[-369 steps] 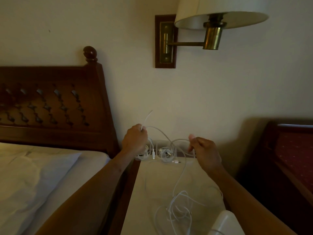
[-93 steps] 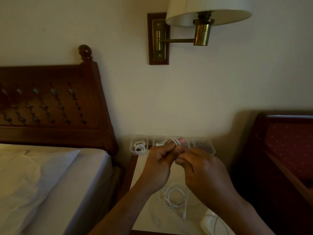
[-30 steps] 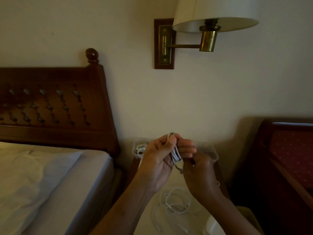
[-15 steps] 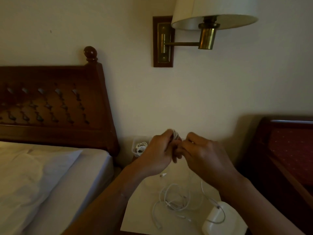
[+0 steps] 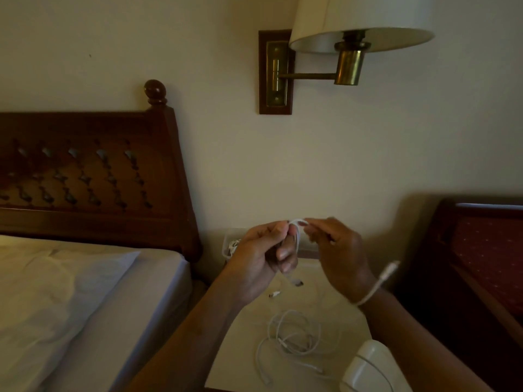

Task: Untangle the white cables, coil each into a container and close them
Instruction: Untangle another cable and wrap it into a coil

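Nightstand [image 5: 246, 321] w/ cables [image 5: 294, 335], nr bed [image 5: 85, 306]

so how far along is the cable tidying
Done: one white cable sits coiled in the clear plastic container. In hand: the left hand and right hand pinch a second white cable into a small coil. Left: the loose white cable tangle on the pale bedside table, plus closing containers.

1. Lamp [image 5: 349, 66]: glossy brass; shade [image 5: 359, 21] matt cloth.
2. Headboard [image 5: 85, 176], left of lamp: dark polished wood.
3. Sheet [image 5: 70, 292], lower left of lamp: creased matt cloth.
4. Cables [image 5: 294, 332], below lamp: smooth white plastic.
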